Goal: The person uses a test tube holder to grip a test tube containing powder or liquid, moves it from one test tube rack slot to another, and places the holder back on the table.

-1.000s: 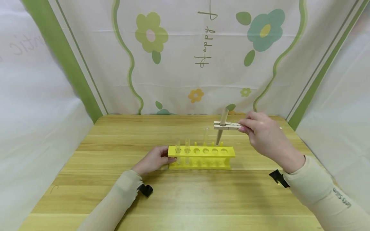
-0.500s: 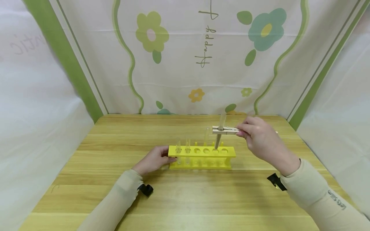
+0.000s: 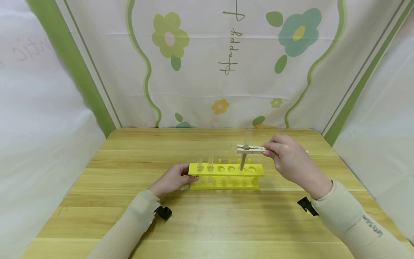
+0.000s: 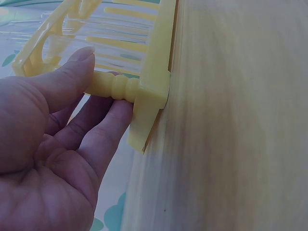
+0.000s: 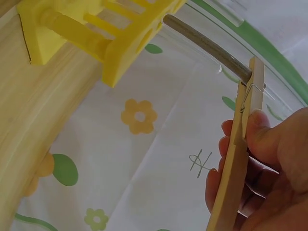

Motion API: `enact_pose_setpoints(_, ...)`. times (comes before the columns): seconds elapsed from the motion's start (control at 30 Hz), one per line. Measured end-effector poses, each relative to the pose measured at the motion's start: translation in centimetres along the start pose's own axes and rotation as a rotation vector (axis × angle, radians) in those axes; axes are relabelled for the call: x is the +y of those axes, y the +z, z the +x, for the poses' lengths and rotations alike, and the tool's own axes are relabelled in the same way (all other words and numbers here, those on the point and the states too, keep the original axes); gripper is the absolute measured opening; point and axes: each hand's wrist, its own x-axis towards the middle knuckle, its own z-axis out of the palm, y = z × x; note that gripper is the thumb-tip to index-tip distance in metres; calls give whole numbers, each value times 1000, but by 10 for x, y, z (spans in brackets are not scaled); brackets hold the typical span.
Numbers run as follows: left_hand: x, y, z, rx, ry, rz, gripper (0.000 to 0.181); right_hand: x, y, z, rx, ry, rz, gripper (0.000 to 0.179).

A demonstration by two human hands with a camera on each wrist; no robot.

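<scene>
In the head view my left hand [image 3: 171, 180] holds the left end of a yellow test tube rack [image 3: 226, 173]; the left wrist view has its thumb and fingers round the end post [image 4: 108, 84]. My right hand [image 3: 289, 160] grips a wooden test tube clamp [image 3: 257, 150], level above the rack's right half. The clamp's jaws hold a clear test tube [image 3: 243, 162] with grey-brown contents, slightly tilted. Its lower tip is right at the second hole from the right. In the right wrist view that tube [image 5: 207, 45] points at the rack's top plate [image 5: 126, 45].
Two clear test tubes stand in the rack's left holes, one of them [image 3: 210, 162] second from the left. Another clear tube [image 3: 231, 151] sits upright on the back row of pegs. The wooden table [image 3: 207, 223] ends at a flowered cloth wall [image 3: 194, 82].
My right hand has moved down and slightly left, bringing the clamped test tube from above the rack to one of its holes. My left hand stays on the rack.
</scene>
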Motion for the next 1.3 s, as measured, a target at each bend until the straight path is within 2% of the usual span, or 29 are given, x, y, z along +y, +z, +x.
enact_pose_setpoints(0.83, 0, 0, 0, -2, -10, -10, 28, 6, 27, -15, -17, 26, 19, 8)
enact_pose_setpoints(1.3, 0, 0, 0, 1, -15, -1, 28, 8, 40, -24, -54, 44, 13, 9)
